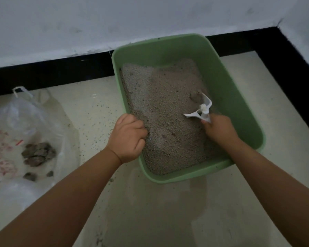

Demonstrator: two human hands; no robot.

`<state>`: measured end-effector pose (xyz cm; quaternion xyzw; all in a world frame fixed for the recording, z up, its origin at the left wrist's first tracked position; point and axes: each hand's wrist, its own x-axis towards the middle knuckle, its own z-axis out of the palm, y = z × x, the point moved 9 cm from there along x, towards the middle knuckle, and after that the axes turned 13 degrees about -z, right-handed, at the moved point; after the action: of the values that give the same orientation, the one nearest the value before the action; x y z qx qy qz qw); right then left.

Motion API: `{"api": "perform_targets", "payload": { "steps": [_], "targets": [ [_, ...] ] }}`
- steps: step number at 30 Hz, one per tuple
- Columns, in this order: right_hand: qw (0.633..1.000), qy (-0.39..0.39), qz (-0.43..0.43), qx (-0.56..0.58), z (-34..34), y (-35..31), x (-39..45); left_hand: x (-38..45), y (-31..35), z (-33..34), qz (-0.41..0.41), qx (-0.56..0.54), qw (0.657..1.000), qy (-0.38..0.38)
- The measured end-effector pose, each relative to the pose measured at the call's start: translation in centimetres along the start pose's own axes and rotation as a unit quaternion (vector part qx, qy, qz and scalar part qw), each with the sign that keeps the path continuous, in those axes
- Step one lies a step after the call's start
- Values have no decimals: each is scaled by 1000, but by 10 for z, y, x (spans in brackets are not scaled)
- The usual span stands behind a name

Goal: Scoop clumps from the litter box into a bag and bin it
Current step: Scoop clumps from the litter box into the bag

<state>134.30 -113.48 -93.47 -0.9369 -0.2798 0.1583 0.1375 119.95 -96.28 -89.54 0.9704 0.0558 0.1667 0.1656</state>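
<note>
A green litter box (227, 82) stands on the floor, tilted in the head view and filled with grey litter (164, 104). My left hand (128, 138) grips the box's left rim, fingers curled over the edge. My right hand (219, 130) holds the handle of a white scoop (202, 108) over the right side of the litter. A darker clump (195, 97) lies just beyond the scoop's tip. At the left, a clear plastic bag (25, 129) with red print lies open on the floor, with several grey clumps (38, 154) in it.
A white wall with a black skirting strip (52, 72) runs behind the box and turns at the right corner. Loose litter grains (96, 129) are scattered on the pale floor between the bag and the box.
</note>
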Motion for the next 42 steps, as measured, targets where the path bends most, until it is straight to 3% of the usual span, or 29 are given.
{"api": "perform_targets", "payload": {
  "steps": [10,19,25,28,34,38,42],
  "targets": [
    [998,48,5,-48,-53,26,-32,0,1,-4,1,-3,1000,11],
    [991,120,-51,33,-63,-5,-46,-2,2,-6,-6,13,1000,21],
    [983,74,-165,24,-47,-41,-44,-4,6,-9,-12,21,999,26],
    [985,81,-145,52,-49,-37,-43,-6,8,-12,-13,21,999,34],
    [985,17,-165,41,-26,-42,-49,-7,6,-7,-22,26,999,25],
    [988,66,-130,56,-40,-34,-48,-6,4,-8,-32,25,999,20],
    [988,56,-130,57,-44,-28,-50,-8,7,-7,-34,29,999,4]
  ]
}}
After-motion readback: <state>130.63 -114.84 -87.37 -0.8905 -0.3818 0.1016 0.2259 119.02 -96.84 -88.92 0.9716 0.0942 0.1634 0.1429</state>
